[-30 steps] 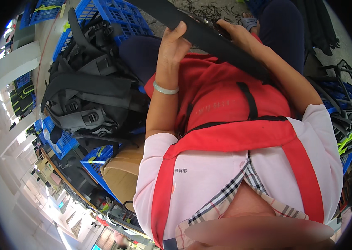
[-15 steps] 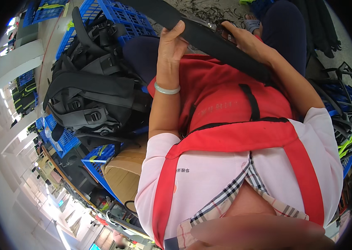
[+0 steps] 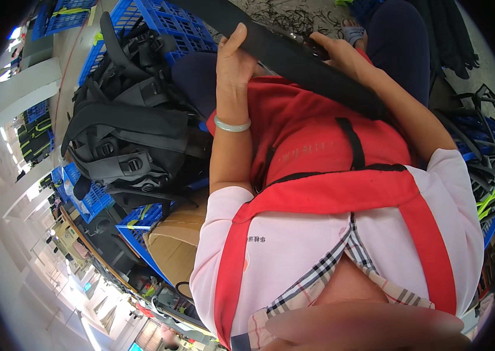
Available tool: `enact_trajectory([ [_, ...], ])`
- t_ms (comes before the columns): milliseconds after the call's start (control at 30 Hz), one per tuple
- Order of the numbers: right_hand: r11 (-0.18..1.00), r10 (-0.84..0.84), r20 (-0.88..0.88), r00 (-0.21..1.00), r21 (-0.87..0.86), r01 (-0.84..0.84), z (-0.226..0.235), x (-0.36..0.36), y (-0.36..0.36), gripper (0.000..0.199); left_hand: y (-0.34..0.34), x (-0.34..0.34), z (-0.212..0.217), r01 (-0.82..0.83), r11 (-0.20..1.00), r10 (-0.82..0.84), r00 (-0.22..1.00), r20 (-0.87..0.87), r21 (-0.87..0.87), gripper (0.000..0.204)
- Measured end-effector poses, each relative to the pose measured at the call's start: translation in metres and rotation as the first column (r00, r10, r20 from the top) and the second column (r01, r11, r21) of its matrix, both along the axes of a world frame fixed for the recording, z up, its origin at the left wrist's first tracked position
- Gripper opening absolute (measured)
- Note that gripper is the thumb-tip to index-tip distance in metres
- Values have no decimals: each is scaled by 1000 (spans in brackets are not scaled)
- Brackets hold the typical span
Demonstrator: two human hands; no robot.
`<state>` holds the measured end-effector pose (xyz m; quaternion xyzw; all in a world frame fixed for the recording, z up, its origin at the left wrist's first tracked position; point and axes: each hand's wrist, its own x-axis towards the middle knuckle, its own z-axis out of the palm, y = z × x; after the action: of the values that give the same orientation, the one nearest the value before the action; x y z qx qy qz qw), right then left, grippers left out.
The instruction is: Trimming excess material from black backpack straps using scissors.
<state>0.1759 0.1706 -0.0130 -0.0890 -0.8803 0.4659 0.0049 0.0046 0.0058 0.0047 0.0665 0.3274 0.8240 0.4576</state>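
Observation:
A long black padded strap (image 3: 312,70) slants across my lap, its far end reaching past the top of the view. My left hand (image 3: 237,58), with a pale bangle on the wrist, is wrapped round the strap's near side, thumb up. On the other side, my right hand (image 3: 341,55) is closed on the dark handles of scissors (image 3: 316,50). The strap covers part of them, and their blades are mostly hidden. Under the strap lies my red apron (image 3: 306,128).
Black straps with buckles (image 3: 136,140) are heaped to my left beside a blue plastic crate (image 3: 183,29). A cardboard box (image 3: 174,237) stands nearer. More black pieces (image 3: 475,146) lie in a blue crate on my right. Dark scraps (image 3: 300,14) litter the floor ahead.
My left hand has shifted slightly to the left and away on the strap. The scissors have moved behind the strap, so less of their metal shows.

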Motion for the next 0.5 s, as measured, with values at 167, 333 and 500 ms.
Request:
enact_trajectory([
  [167, 1000, 1, -85, 996, -14, -2, -14, 5, -3, 45, 0, 4, -12, -55, 998, 54, 998, -37, -27, 21],
  [333, 997, 34, -93, 995, 67, -28, 11, -6, -6, 44, -2, 6, -13, -34, 999, 31, 993, -116, -22, 22],
  [500, 998, 37, -63, 997, 57, -34, 11, -11, -8, 36, 1, 9, -13, -36, 999, 36, 996, -85, -4, 24],
])
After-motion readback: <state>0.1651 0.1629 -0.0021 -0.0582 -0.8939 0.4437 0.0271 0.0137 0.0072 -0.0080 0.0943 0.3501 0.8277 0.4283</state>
